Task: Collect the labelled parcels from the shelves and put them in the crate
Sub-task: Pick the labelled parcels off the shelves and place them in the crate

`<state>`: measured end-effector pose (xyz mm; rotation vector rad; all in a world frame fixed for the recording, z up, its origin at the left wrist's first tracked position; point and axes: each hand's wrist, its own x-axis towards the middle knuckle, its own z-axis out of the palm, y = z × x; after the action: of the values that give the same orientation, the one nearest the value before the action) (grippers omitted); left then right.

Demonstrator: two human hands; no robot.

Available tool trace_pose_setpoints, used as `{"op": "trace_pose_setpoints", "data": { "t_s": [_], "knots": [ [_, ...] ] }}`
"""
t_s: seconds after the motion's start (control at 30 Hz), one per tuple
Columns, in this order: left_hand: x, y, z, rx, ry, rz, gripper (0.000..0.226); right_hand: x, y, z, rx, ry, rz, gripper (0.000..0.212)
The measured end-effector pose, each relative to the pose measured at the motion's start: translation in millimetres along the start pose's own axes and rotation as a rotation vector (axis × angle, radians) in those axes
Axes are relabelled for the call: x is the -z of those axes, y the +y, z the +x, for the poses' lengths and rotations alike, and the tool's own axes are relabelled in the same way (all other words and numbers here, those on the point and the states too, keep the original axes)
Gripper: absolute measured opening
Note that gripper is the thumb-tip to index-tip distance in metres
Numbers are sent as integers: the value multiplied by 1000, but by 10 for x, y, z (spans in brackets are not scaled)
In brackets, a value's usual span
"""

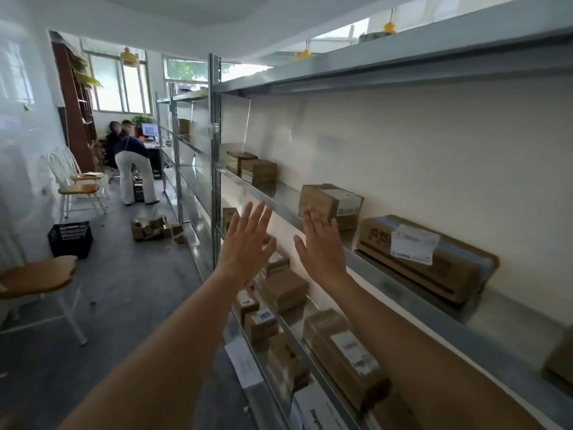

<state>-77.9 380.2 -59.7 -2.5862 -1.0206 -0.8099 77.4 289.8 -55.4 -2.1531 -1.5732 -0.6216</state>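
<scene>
"While both arms reach out, what are the hands doing?"

"The left hand [248, 243] and the right hand [322, 246] are up in front of the metal shelf [403, 293]. The fingers are straight and spread apart. They hold nothing and touch nothing."

"Where are the parcels?"

"A small brown box [331, 203] sits on the shelf just behind the right hand. It has a white label, but the words are too blurry to read. A long box [428, 259] lies to its right with a white paper label stuck on top. Two little boxes [252, 169] sit further along the same shelf. More brown parcels [285, 290] lie on the lower shelf, under the hands. Some have white labels with blue marks that I cannot read."

"And the crate?"

"The black crate [70, 238] stands on the floor by the left wall, well apart from the hands. A pile of small boxes [155, 229] lies on the floor near it. Two people [133, 169] are far down the room by a screen."
</scene>
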Motion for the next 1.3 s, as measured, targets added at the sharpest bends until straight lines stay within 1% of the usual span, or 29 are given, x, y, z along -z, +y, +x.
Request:
{"op": "trace_pose_setpoints", "data": {
  "t_s": [0.2, 0.3, 0.37, 0.5, 0.6, 0.7, 0.8, 0.9, 1.03, 1.13, 1.17, 1.2, 1.27, 1.3],
  "knots": [
    [-482, -459, 595, 40, 6, -45, 79, -562, -9, 656, 10, -30, 76, 64],
    [-682, -744, 911, 41, 0, -52, 74, -825, -33, 1076, -9, -14, 80, 64],
    [-820, -962, 1143, 24, -15, -67, 70, -994, -75, 1362, -28, -6, 97, 63],
    [-1092, -1443, 1660, -33, -18, -82, 72, -1314, -204, 1955, -48, -5, 112, 63],
    [-1270, -1817, 2081, -62, -2, -44, 76, -1552, -283, 2442, -91, 19, 108, 64],
    [-1469, -2135, 2432, -62, 16, -84, 80, -1797, -340, 2895, -124, 47, 100, 65],
    [-1722, -2345, 2658, -29, -8, -211, 78, -2016, -321, 3312, -88, 46, 66, 65],
    [-1982, -2558, 2957, 1, -34, -312, 78, -2204, -292, 3728, -112, 59, 88, 64],
    [-2296, -2735, 3513, 4, 43, -494, 80, -2504, -272, 4245, -138, 95, 101, 57],
    [-2528, -2825, 3971, 31, 20, -657, 82, -2730, -241, 4514, -196, 96, 121, 55],
    [-2578, -2838, 4116, 54, -1, -798, 80, -2801, -218, 4577, -228, 101, 134, 55],
    [-2610, -2821, 4244, 89, -20, -999, 74, -2867, -206, 4620, -265, 107, 150, 55],
    [-2665, -2755, 4453, 173, -42, -1347, 50, -2999, -194, 4669, -348, 122, 218, 54],
    [-2686, -2738, 4541, 237, -61, -1424, 42, -3036, -201, 4679, -407, 135, 287, 54]
  ]
}}
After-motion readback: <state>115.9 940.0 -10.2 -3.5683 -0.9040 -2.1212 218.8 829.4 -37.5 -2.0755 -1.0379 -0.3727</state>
